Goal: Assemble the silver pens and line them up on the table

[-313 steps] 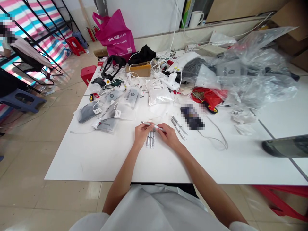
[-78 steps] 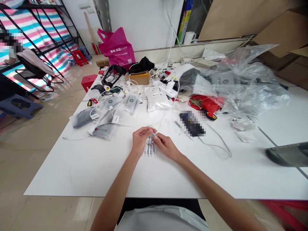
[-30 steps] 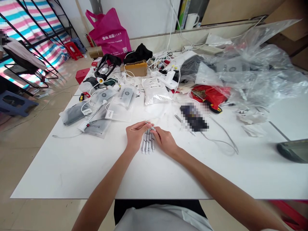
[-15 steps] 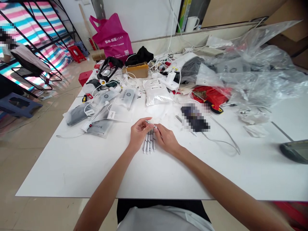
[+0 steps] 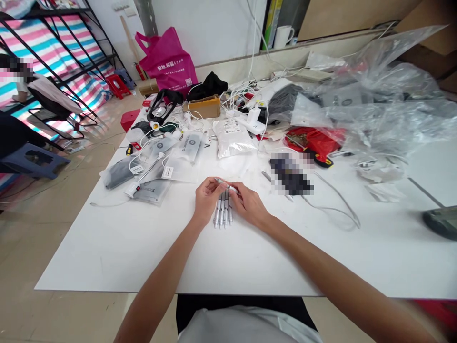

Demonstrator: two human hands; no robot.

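Between my two hands a silver-and-white pen (image 5: 224, 183) is held crosswise just above the table. My left hand (image 5: 207, 196) is closed on its left end, with thumb and fingers pinching it. At the other end, my right hand (image 5: 249, 202) grips the pen, its fingers curled in. Beneath and between the hands, several similar pens (image 5: 223, 214) lie side by side on the white table (image 5: 200, 267), clips and ends toward me. Their far ends are hidden by my hands and the held pen.
A dark blurred-out device (image 5: 291, 175) with a cable lies right, beside another pen (image 5: 266, 176). Plastic pouches (image 5: 150, 190) lie left. A white package (image 5: 233, 138), red bag (image 5: 317, 140) and clear plastic (image 5: 385, 114) fill the back. A person (image 5: 21, 76) sits far left.
The held pen shows more of its length between my hands now, tilted down to the right. My hands stay in nearly the same place; the view has shifted slightly.
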